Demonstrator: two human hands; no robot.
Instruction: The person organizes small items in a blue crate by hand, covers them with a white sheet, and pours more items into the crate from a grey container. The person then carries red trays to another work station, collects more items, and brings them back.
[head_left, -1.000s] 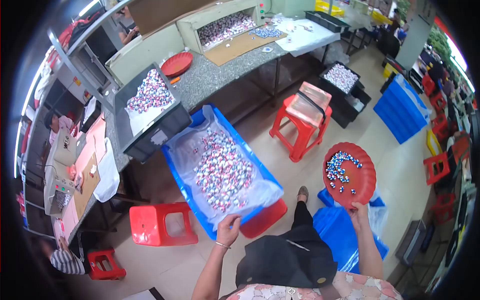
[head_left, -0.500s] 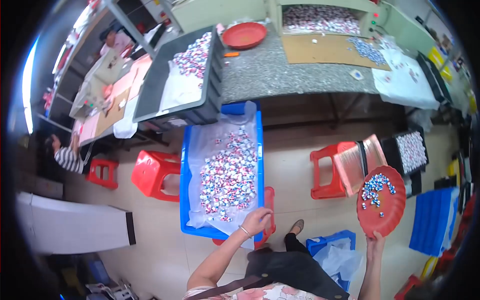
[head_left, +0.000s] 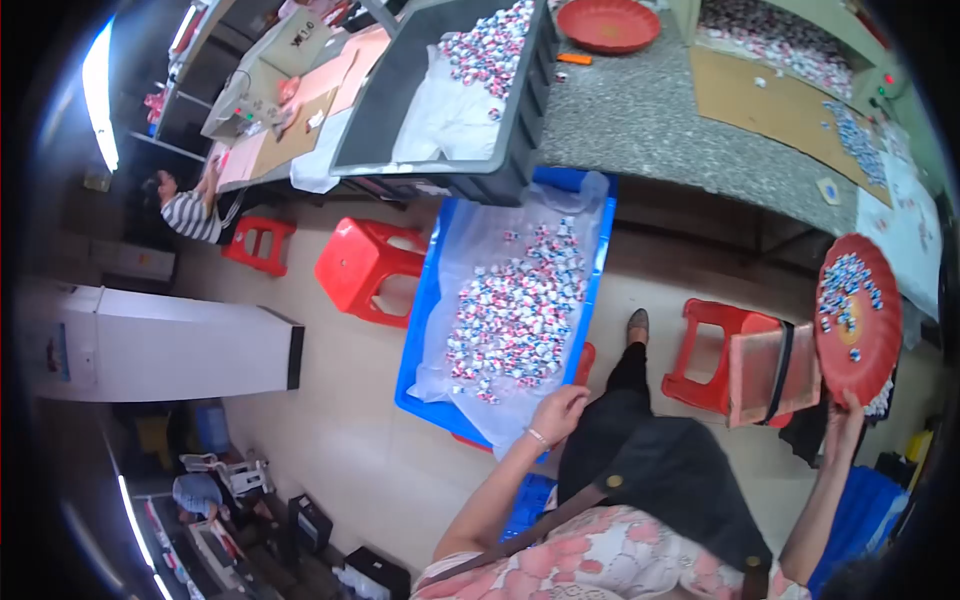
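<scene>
A red scalloped plate (head_left: 868, 335) with small blue-and-white pieces on it is tilted at the right, and my right hand (head_left: 843, 415) grips its lower rim. My left hand (head_left: 560, 412) has its fingers drawn together beside the near right corner of a blue crate (head_left: 425, 345); whether something small is between them is hidden. Inside the crate, a translucent liner (head_left: 440, 300) bears a heap of red, blue and white pieces (head_left: 515, 320).
A grey bin (head_left: 375, 120) with similar pieces stands on the speckled worktop (head_left: 640, 130), near another red plate (head_left: 608, 24). Red stools (head_left: 350, 270) flank the crate. A person in stripes (head_left: 192, 212) sits at the left; a white cabinet (head_left: 190, 340) stands below.
The view has swung round, so crate and worktop appear turned and shifted right. The red plate, still in my right hand, now appears near the worktop's right part. My left hand stays by the crate's near end.
</scene>
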